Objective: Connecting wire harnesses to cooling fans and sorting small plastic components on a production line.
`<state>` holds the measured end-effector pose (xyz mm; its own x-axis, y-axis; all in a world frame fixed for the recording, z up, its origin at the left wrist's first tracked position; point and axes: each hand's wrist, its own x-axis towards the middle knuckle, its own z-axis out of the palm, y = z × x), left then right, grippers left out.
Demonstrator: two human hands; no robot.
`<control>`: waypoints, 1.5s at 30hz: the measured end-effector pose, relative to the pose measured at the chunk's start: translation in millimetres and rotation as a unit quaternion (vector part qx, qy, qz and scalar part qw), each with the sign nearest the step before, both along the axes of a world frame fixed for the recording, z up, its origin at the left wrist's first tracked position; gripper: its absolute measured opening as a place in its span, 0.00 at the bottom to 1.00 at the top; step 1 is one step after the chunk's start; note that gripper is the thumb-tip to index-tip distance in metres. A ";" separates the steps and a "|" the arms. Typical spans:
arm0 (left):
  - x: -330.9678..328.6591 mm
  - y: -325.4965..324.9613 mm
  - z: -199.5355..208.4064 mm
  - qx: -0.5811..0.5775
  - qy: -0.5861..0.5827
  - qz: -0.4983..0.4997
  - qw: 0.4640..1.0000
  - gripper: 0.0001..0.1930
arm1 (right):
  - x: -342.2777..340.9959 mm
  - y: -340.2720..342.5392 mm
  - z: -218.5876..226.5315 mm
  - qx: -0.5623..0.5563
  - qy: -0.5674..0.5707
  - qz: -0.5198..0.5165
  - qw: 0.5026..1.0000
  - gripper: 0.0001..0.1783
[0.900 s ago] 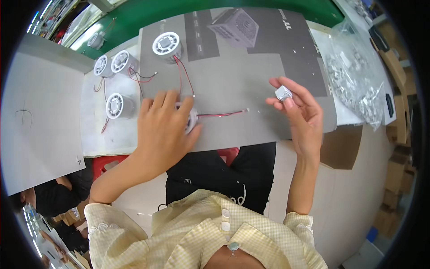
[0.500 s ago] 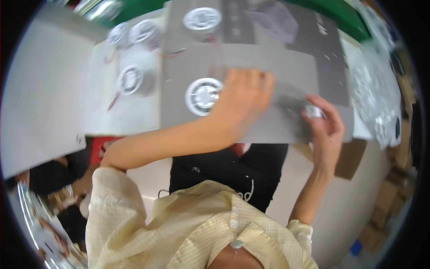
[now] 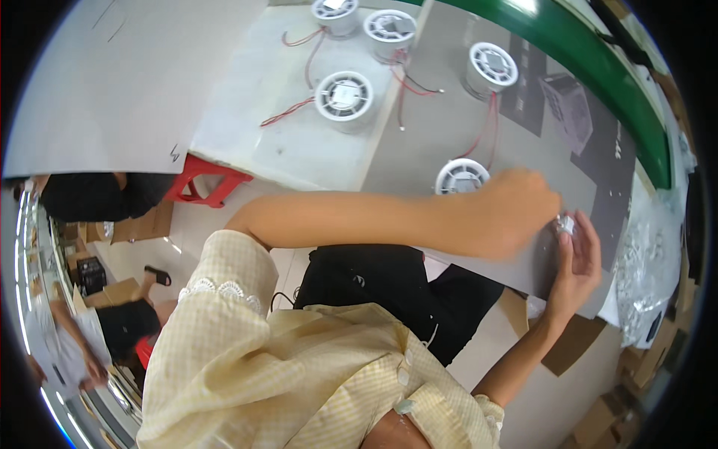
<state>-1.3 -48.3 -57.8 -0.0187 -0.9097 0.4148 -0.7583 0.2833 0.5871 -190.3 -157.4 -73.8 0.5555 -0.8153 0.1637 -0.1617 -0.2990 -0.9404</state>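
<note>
My left hand (image 3: 522, 213) reaches across to the right with its fingers curled, slightly blurred. Its fingertips are close by my right hand (image 3: 582, 258); whatever they hold, if anything, is hidden. Between the right thumb and fingers sits a small, shiny silver-white piece (image 3: 566, 224), too small to name. Partly behind my left forearm stands a round white slotted housing (image 3: 461, 176) on the grey printed board (image 3: 404, 153). Another such white housing (image 3: 493, 66), with red wires, is farther back on the board.
Several more white housings with red wires, one of them nearest (image 3: 344, 97), stand on the white table (image 3: 247, 142) to the left. A clear plastic bag (image 3: 651, 262) lies at the right edge. A green strip (image 3: 628, 82) borders the back. A red stool (image 3: 203, 179) is below left; a person (image 3: 90, 337) is beyond it.
My left hand has moved right, up close to my right hand. The right hand still holds the silver-white piece. The whole view has shifted and turned toward the left.
</note>
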 end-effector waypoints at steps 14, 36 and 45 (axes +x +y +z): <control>7.2 -11.8 28.9 0.080 0.217 0.052 0.971 0.05 | 14.3 8.6 23.9 0.093 -0.162 0.040 0.982 0.17; 6.6 -6.9 31.4 -0.016 0.052 0.085 0.995 0.08 | 16.2 12.7 28.7 0.119 -0.110 0.046 0.986 0.21; 8.3 -5.4 31.3 0.011 0.119 0.040 0.992 0.06 | 13.0 19.1 31.8 0.104 -0.122 0.075 0.984 0.20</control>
